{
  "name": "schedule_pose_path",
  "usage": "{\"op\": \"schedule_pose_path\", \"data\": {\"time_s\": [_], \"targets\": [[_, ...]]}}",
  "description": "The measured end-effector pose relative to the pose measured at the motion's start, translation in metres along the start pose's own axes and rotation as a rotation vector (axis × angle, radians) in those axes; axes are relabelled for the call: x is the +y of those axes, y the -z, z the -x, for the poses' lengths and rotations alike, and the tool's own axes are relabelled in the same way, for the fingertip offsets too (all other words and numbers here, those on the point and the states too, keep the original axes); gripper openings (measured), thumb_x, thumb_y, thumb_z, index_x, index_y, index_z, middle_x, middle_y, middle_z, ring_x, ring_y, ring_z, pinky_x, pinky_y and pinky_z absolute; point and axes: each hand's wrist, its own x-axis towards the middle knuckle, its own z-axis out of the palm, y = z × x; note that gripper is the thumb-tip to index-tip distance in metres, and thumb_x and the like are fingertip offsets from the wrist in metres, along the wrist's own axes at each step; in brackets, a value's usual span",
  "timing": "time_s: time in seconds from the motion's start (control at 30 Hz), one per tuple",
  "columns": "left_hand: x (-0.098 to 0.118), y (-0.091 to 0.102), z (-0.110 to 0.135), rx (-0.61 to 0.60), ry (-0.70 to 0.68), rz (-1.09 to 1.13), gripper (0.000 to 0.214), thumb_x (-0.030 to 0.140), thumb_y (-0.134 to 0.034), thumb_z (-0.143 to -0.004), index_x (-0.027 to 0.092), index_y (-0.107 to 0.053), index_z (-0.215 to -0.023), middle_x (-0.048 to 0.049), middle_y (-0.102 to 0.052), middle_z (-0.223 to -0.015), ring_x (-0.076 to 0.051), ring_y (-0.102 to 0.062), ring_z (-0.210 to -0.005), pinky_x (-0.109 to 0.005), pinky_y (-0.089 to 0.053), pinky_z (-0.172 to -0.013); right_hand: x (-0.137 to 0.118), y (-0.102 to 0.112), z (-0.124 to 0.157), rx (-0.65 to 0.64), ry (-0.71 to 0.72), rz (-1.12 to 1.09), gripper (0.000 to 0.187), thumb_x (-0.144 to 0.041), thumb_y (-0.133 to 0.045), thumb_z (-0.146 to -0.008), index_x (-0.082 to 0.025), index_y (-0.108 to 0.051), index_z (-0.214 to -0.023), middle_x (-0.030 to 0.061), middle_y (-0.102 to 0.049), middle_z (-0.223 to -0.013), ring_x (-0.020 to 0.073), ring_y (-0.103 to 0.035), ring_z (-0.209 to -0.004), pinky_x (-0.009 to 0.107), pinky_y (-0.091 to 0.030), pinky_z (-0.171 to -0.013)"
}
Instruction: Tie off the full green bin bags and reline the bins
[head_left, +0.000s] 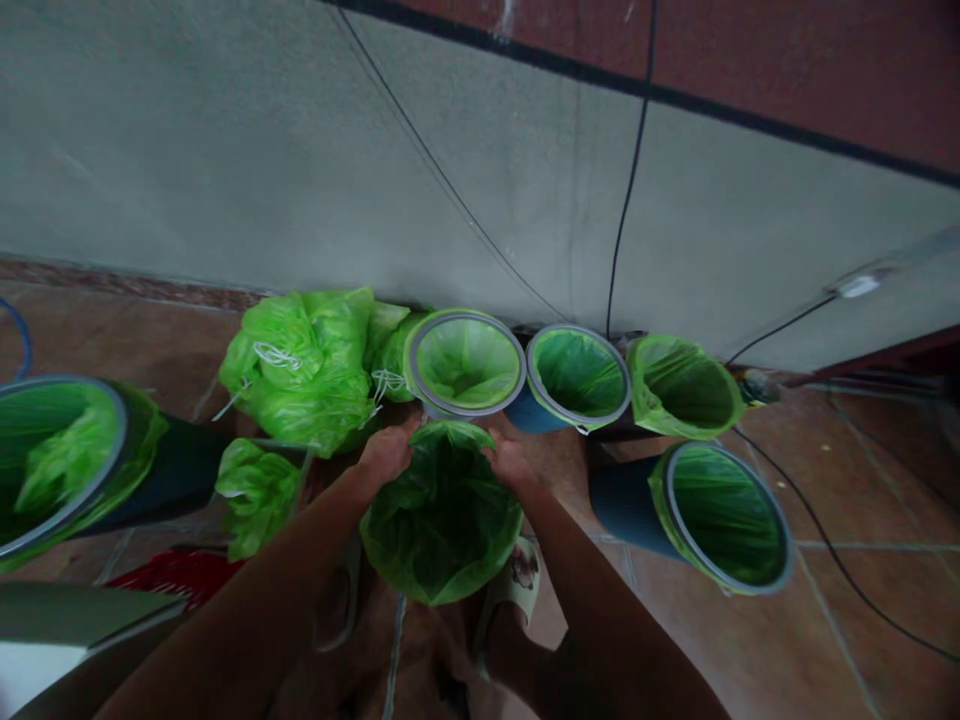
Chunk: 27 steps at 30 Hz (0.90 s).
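Note:
Directly below me stands a small bin lined with a green plastic bag (442, 520). My left hand (386, 452) is closed on the bag's far left rim. My right hand (510, 462) is closed on the far right rim of the same bag. Both forearms reach forward from the bottom of the view. The bag's edge is folded over the bin's top, and the bin's body is mostly hidden under it. My sandalled foot (517, 575) shows beside the bin.
Three lined bins (465, 362) (577, 378) (682, 385) stand in a row against the grey wall. Another lined bin (720, 515) stands at right, a larger one (67, 460) at left. Tied green bags (300, 365) are piled behind. Black cables (626, 190) run down the wall and along the tiled floor.

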Motion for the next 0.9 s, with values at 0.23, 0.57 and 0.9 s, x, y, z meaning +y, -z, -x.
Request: {"op": "schedule_pose_path", "data": {"time_s": [0.23,0.57,0.9], "targets": [[0.004,0.026,-0.024,0.024,-0.025,0.107,0.045,0.048,-0.049,-0.09,0.019,-0.06,-0.122,-0.0094,-0.069,-0.118,-0.022,-0.065,-0.105,-0.029,-0.05,-0.089,-0.02,0.018,-0.007,0.138,0.079,-0.172,0.047,-0.041,-0.057,-0.09,-0.018,-0.054,-0.131,0.0117,-0.07,-0.115,0.0221,-0.065,-0.106,0.029,-0.047,-0.09],[0.033,0.004,-0.026,0.055,-0.036,0.073,0.036,0.04,-0.04,-0.096,0.023,-0.066,-0.113,-0.0089,-0.072,-0.106,-0.022,-0.066,-0.103,-0.033,-0.047,-0.093,-0.049,0.003,-0.017,0.149,0.042,-0.12,0.024,-0.035,-0.049,-0.096,-0.024,-0.067,-0.108,0.007,-0.074,-0.101,0.018,-0.068,-0.094,0.025,-0.047,-0.082],[0.023,0.006,-0.022,0.019,-0.008,0.049,0.048,0.021,-0.063,-0.078,0.023,-0.058,-0.125,-0.0108,-0.069,-0.117,-0.026,-0.065,-0.109,-0.037,-0.047,-0.097,-0.037,-0.004,-0.023,0.045,0.031,0.064,0.033,-0.025,-0.052,-0.092,-0.021,-0.062,-0.123,0.0098,-0.073,-0.105,0.022,-0.069,-0.095,0.028,-0.049,-0.082]]}}
